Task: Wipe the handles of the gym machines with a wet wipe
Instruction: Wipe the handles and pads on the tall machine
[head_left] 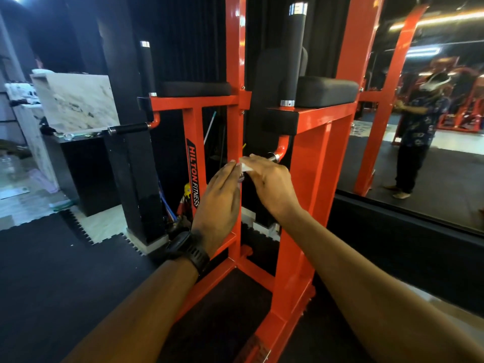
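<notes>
While both my forearms reach up from the bottom of the frame, my hands meet at its centre around the short chrome-collared bar handle [273, 156] of the red steel gym machine [309, 158]. That handle leaves a red bend just right of centre, and its long axis runs down and to the left, toward me, ending in a small chrome cap that shows between my hands. Most of its length is hidden under my right hand [269, 182], which lies over the top, knuckles up, fingers bent across it and pointing left. They grip the white wet wipe [246, 166] against the bar, and one pale corner pokes out past my fingertips. My left hand [220, 195] stands nearly upright just left of the cap, back toward me. Its fingers are straight and held together, their tips touching the wipe's left edge, and its thumb is out of sight. A black wristwatch [188, 248] wraps that wrist, lower left of centre.
</notes>
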### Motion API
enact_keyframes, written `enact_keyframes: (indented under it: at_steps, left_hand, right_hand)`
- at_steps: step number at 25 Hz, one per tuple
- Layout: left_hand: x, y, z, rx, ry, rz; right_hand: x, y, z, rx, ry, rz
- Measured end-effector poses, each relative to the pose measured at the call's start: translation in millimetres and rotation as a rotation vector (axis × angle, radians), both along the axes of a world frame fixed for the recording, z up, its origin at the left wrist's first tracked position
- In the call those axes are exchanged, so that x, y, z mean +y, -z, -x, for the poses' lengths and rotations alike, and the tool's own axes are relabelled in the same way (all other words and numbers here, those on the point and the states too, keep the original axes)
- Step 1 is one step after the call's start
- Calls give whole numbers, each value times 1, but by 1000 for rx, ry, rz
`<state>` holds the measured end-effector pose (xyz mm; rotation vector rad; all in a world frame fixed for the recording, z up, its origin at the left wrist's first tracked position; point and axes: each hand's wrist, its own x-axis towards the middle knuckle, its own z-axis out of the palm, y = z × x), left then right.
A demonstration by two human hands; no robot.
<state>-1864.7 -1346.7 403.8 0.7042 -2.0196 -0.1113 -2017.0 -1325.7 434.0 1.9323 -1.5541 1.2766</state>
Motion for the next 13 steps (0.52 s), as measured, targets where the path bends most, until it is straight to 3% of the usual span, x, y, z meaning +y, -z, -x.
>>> enact_keyframes:
  at_steps: [3, 8, 10, 13]
  left_hand:
    - [-2, 3, 1, 20, -11, 11]
    - [-3, 8, 8, 80, -51, 42]
    - [-3, 8, 10, 71, -84, 53]
    - [0, 6, 12, 78, -123, 61]
  right_hand:
    - [-9, -11, 17, 193, -60, -73]
    - [-32, -62, 25, 521, -151, -421]
    - [-33, -67, 29, 547, -145, -475]
    - [-22, -53, 36, 439, -258, -349]
